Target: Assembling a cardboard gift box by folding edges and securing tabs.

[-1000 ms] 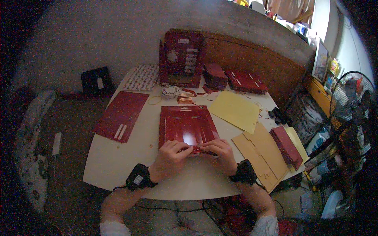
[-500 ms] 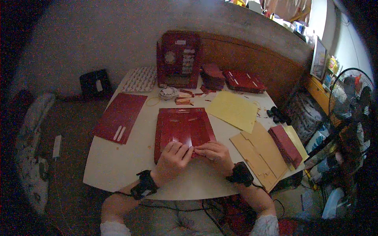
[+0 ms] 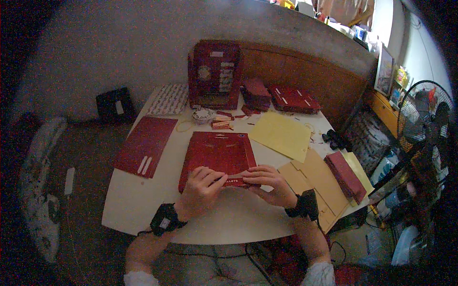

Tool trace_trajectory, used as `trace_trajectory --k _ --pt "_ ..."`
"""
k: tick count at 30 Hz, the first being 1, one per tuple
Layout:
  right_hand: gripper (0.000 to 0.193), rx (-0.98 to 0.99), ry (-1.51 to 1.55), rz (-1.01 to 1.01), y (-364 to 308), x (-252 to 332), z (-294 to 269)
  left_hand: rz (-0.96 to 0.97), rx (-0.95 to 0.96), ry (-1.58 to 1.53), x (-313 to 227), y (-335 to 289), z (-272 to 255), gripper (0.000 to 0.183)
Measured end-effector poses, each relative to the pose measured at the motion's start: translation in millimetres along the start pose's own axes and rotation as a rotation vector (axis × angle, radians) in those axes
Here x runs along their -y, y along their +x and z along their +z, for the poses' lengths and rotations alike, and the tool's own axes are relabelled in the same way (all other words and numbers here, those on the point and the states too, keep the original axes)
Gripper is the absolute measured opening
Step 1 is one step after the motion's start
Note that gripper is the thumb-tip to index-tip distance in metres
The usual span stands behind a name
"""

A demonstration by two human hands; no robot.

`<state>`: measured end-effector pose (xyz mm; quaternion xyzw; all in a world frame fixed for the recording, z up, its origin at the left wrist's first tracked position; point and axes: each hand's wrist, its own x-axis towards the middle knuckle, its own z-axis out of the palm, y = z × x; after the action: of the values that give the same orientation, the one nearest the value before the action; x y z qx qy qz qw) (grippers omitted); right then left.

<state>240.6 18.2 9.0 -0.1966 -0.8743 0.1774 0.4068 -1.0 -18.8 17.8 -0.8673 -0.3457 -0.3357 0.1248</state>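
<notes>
A flat, dark red cardboard box (image 3: 217, 155) lies in front of me on the white table (image 3: 229, 228), its near edge toward my body. My left hand (image 3: 202, 186) holds the left part of that edge, fingers bent over the top. At the right part, my right hand (image 3: 271, 183) pinches the same edge, fingers above and thumb lower down. Pale printing shows on the edge between the hands. The box's near left corner is partly behind my left hand. Each wrist wears a black strapped device.
Left of the box lies a red sheet (image 3: 145, 145) with two white strips. Yellow sheets (image 3: 281, 136), brown cardboard (image 3: 315, 183) and a red stack (image 3: 344, 176) lie to the right. Behind stand a tall red box (image 3: 214, 76) and red piles (image 3: 295, 98). A fan (image 3: 424, 114) stands at far right.
My hands have moved apart along the near edge, the right one outward with its fingers straighter. The box has turned slightly and its near edge now shows between them.
</notes>
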Motion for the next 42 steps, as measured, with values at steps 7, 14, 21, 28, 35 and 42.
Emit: trace_trajectory --k 7,14,21,28,35,42 --pt "0.031 0.011 0.030 0.032 -4.7 -7.4 6.2 0.015 0.011 -0.019 3.0 -2.7 3.3 0.027" --pt "0.026 0.001 -0.037 0.059 -7.5 -9.8 6.7 0.050 0.041 0.009 4.1 -2.5 3.3 0.027" --pt "0.024 -0.060 0.075 0.048 -3.2 -13.3 -9.1 -0.018 0.230 -0.042 9.6 2.1 -9.1 0.041" --pt "0.024 -0.141 0.216 0.164 -6.8 -19.5 -23.2 -0.042 0.231 -0.198 25.3 1.4 -15.0 0.044" --pt "0.021 -0.160 0.218 0.192 -11.3 -27.5 -22.7 -0.043 0.181 -0.267 29.2 -1.0 -6.0 0.037" --pt "0.020 -0.151 0.167 0.196 -10.1 -26.0 -23.0 -0.049 0.159 -0.296 32.0 -4.7 -1.9 0.035"
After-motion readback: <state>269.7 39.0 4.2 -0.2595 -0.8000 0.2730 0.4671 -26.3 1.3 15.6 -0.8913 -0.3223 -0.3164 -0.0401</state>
